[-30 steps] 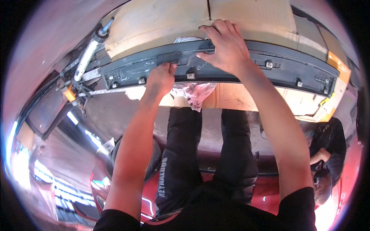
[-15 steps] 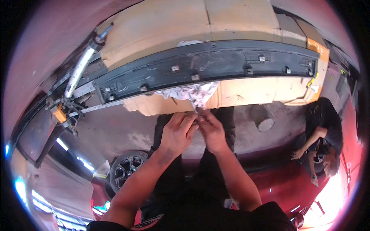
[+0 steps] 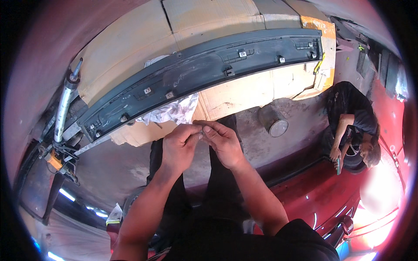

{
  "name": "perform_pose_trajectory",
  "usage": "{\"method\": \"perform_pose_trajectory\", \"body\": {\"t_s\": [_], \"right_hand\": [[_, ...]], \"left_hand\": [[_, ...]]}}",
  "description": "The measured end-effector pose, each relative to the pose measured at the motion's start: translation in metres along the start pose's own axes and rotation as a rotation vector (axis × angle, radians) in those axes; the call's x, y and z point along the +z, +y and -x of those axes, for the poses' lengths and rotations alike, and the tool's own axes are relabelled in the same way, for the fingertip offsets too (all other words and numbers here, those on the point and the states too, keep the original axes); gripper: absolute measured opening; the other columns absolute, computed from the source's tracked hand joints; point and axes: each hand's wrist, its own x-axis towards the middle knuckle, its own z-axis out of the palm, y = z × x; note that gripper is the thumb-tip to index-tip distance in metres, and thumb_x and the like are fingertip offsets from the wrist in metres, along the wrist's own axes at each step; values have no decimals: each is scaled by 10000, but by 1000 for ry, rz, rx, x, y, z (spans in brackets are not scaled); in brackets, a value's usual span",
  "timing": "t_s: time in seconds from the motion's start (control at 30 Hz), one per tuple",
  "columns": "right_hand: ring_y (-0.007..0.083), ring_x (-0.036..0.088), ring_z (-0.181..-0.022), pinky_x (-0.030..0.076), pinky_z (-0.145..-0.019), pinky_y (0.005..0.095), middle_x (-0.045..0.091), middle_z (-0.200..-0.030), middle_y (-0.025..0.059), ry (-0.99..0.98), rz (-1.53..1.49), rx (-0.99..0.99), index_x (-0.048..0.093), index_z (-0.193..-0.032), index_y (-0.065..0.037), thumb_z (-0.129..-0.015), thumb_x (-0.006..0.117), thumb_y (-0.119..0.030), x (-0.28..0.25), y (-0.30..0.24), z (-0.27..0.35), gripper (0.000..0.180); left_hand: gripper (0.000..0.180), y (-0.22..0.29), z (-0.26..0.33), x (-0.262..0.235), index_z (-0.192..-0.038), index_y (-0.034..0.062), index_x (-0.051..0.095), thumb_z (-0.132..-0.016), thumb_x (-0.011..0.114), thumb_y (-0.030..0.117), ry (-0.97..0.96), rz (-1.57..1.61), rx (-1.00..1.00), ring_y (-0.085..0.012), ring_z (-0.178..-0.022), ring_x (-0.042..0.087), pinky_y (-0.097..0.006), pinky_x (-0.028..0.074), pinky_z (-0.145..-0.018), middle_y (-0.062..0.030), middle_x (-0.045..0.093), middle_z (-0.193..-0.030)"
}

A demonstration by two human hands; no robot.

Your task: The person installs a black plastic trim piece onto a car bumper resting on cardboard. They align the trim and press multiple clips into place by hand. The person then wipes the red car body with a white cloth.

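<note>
A: Head view. Left hand [image 3: 178, 148] and right hand [image 3: 224, 145] meet fingertip to fingertip at mid-frame, over the person's dark trousers. Both curled, pinching at one small thing between them; too small to tell what.

B: And the long grey trim panel [image 3: 204, 71]?

A: Lies up-frame of both hands, apart from them, on flattened cardboard [image 3: 209, 21]. Its long axis runs left-low to right-high. Small square clips [image 3: 242, 54] dot its face.

B: Which hand is nearer to it?

A: Left, slightly; the panel's lower edge passes just above its knuckles, with a crumpled white cloth [image 3: 174, 111] between.

B: Room to move?

A: Open concrete right of the hands as far as a round metal can [image 3: 273, 122]. A seated person [image 3: 352, 117] is well apart, beside a red car body [image 3: 331, 195].
</note>
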Motion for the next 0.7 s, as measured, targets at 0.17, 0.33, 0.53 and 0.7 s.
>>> {"method": "perform_pose_trajectory", "body": {"t_s": [0.17,0.33,0.53,0.7], "right_hand": [[135,659,-942,526,-869,265,717,-1027,81,134,104,-62,678,-1179,53,-985,663,-157,-32,-32,-5,287],[121,649,-926,522,-851,274,724,-1040,73,231,229,-122,693,-1156,31,-970,690,-181,-67,-72,-32,282],[385,579,-1115,475,-984,462,660,-1163,149,341,1138,-764,669,-1115,-32,-844,728,-110,-124,-131,-67,287],[296,551,-1110,423,-948,450,644,-1144,64,232,1498,-908,688,-1067,-77,-784,764,-128,-157,-160,-100,297]], "left_hand": [[129,30,-21,43,-1013,-7,700,-896,725,41,70,55,-154,-126,-876,683,-275,529,-775,-87,733,-912],[183,37,-69,91,-1015,17,707,-882,759,132,313,-32,-297,-143,-787,672,-295,517,-709,-94,736,-899],[124,6,-137,127,-961,19,693,-874,729,101,533,-459,-78,-284,-781,688,-367,538,-725,-149,701,-864],[110,7,-143,141,-936,14,689,-852,729,73,532,-505,-94,-294,-803,685,-385,545,-731,-152,688,-884]]}}
